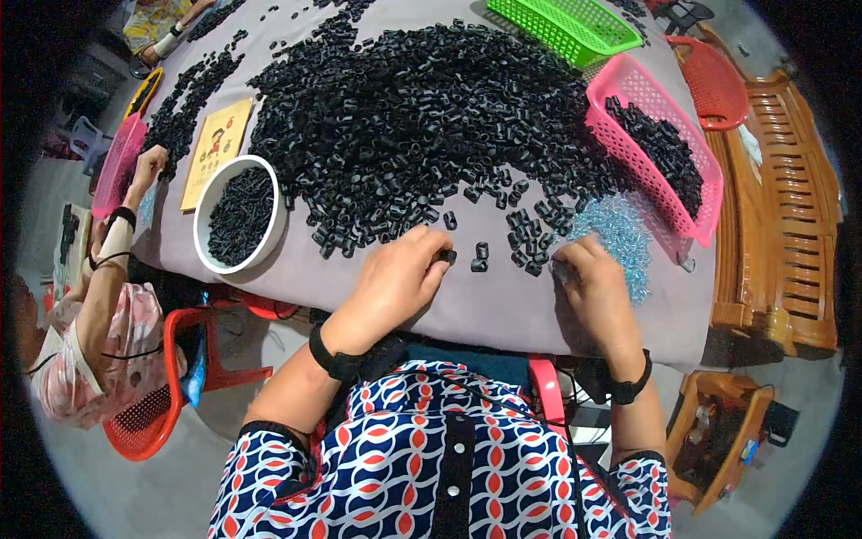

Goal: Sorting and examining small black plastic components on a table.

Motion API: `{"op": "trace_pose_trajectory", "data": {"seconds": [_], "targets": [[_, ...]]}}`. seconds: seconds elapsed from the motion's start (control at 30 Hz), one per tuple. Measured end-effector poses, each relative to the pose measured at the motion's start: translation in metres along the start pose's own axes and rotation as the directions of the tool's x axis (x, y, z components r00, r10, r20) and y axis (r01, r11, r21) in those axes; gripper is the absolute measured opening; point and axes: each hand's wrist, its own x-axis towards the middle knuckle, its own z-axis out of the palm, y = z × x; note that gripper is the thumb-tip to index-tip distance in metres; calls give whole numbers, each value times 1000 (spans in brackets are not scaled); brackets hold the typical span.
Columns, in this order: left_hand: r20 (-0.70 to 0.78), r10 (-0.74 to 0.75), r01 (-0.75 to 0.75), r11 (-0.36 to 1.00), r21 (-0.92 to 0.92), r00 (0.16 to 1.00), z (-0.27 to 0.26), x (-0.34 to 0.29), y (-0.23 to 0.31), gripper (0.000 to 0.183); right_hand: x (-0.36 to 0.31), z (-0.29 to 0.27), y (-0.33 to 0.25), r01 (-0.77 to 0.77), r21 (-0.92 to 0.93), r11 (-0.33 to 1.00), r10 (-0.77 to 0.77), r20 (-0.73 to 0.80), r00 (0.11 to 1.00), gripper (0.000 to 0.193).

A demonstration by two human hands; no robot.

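Note:
My left hand is over the near part of the table, its thumb and fingers closed on a small black plastic piece. Two more loose black pieces lie just right of it. My right hand is at the near left edge of a pile of thin, shiny, clear-bluish pieces. Its fingertips are pinched together and point down; what they hold, if anything, is too small to make out. Beyond both hands spreads a wide heap of short black tubular pieces.
A pink basket of black pieces stands at right, a green basket behind it. At left are a white bowl of dark pieces and a yellow booklet. Another person's arm reaches in there. A wooden bench stands right.

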Motion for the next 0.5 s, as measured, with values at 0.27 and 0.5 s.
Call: {"op": "trace_pose_trajectory", "data": {"seconds": [0.27,0.5], "targets": [[-12,-16,15,999,-31,1000,-1,-3,-1,16,-12,1,6,-55,153,987,61,-36,998,35],[68,-159,172,937,-303,985,-2,-3,7,15,-19,-7,7,-112,267,957,131,-54,990,38]]}}
